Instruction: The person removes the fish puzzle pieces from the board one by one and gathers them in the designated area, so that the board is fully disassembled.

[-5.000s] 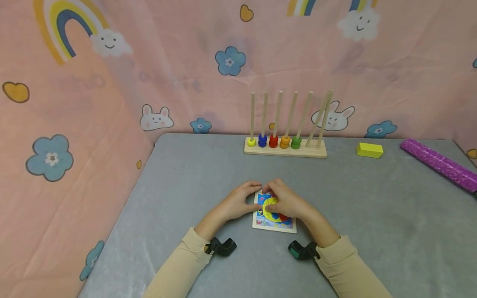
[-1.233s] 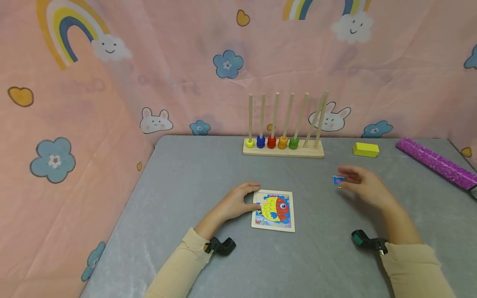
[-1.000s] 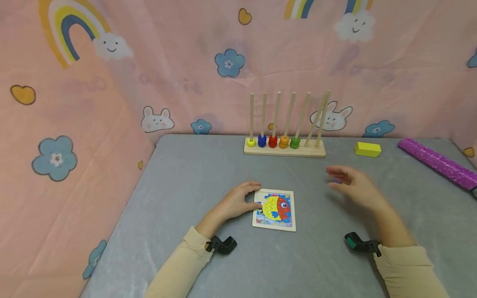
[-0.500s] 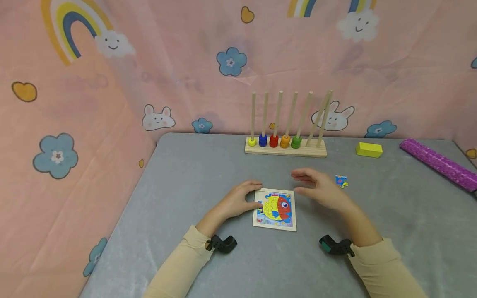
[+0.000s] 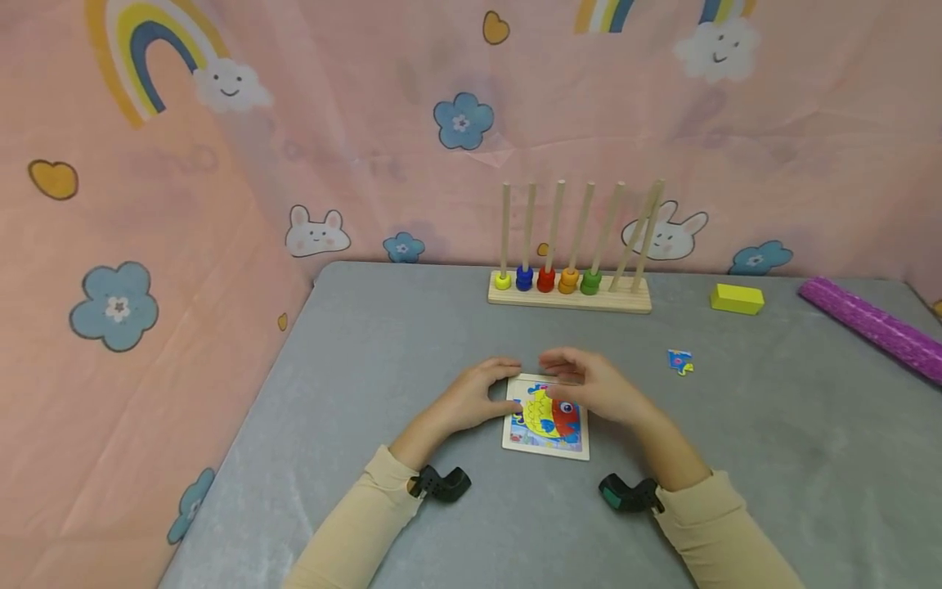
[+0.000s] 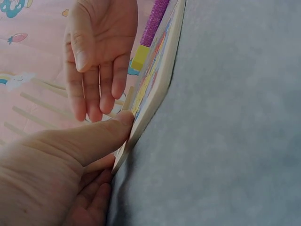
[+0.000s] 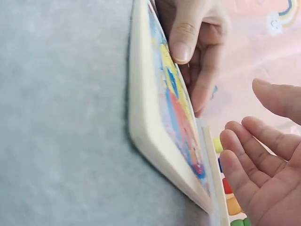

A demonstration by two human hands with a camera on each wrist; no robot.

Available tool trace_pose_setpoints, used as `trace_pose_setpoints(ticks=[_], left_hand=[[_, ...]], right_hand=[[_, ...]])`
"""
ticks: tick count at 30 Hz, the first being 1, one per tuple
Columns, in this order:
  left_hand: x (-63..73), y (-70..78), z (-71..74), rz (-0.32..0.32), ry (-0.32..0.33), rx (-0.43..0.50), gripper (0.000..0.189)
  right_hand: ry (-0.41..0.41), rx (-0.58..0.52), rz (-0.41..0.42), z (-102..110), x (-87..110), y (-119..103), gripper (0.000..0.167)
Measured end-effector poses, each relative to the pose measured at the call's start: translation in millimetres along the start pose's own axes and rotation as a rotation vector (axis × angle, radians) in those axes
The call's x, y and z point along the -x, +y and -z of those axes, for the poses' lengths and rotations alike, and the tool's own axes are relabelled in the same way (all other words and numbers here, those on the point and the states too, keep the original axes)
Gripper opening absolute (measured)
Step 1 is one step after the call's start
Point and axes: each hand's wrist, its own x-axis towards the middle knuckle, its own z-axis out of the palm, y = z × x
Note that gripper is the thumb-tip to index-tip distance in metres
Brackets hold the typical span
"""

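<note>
A small wooden-framed fish jigsaw puzzle (image 5: pixel 545 421) lies flat on the grey table, its fish yellow and red on blue. Bare wood shows at its upper left corner. My left hand (image 5: pixel 471 399) grips the frame's left side; in the left wrist view its thumb presses on the edge, with the other fingers partly hidden beside it. Over the puzzle's upper right hovers my right hand (image 5: pixel 603 388), its fingers loosely extended and holding nothing, as the right wrist view confirms. One loose blue puzzle piece (image 5: pixel 679 361) with a yellow bit lies on the table to the right.
At the back stands a wooden peg rack (image 5: pixel 570 303) with tall rods and coloured beads. Right of it are a yellow block (image 5: pixel 737 299) and a purple glittery roll (image 5: pixel 872 327). A pink patterned cloth (image 5: pixel 397 123) hangs behind the grey table (image 5: pixel 383 343).
My right hand has gone from the puzzle out to the right, let go of the puzzle piece there and come back over the puzzle. My left hand has stayed at the frame.
</note>
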Motion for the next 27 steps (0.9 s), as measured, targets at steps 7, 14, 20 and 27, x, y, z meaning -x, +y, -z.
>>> trace_pose_setpoints(ticks=[7,14,20,27], left_hand=[[-1.0,0.3,-2.1,0.007,-0.011,-0.004,0.058],[-0.6,-0.2,-1.4,0.016,-0.005,0.005,0.057],[-1.2,0.9,-0.6,0.011,-0.008,0.009,0.057],[-0.7,0.5,-0.8,0.004,0.001,0.001,0.055]], right_hand=[[-0.031,0.006,-0.017,-5.4,1.2,6.7,0.047],[-0.004,0.138,0.020,-13.4,-0.1,15.0,0.041],[0.034,0.215,0.056,-18.1,1.2,18.8,0.034],[0.036,0.291,0.073,-22.9,0.9,18.4,0.030]])
